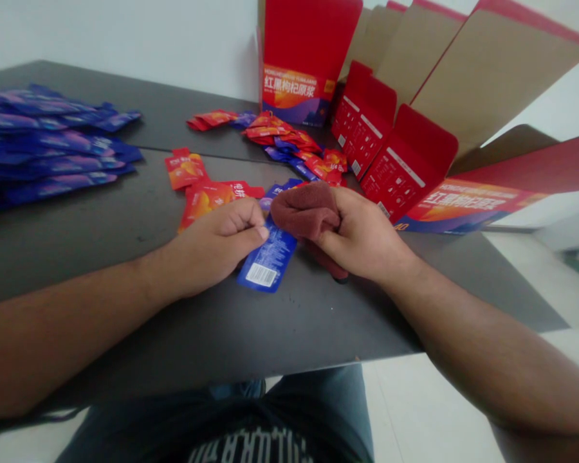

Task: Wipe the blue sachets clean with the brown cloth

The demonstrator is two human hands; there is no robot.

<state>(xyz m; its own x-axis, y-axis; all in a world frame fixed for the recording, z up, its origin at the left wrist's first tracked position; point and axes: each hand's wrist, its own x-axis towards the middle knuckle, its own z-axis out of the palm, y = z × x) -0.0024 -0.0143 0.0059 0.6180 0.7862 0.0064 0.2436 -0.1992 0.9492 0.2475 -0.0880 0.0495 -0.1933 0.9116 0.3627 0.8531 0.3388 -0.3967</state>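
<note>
Between thumb and curled fingers, my left hand (pixel 234 235) pinches the side of a blue sachet (pixel 273 254) with a white barcode at its lower end. A bunched brown cloth (pixel 303 209) is gripped in my right hand (pixel 367 231). The cloth lies against the sachet's upper part and hides some of it. Just beyond my left hand, red-orange sachets (pixel 207 199) lie on the grey table (pixel 212 341). My right fingers are partly covered by the cloth.
Blue sachets (pixel 53 148) are stacked at the left. A loose pile of red and blue sachets (pixel 289 141) lies farther back. Behind it stands a red carton (pixel 299 77), and more open cartons (pixel 395 161) with raised flaps line the right side. The table's front edge is near my lap.
</note>
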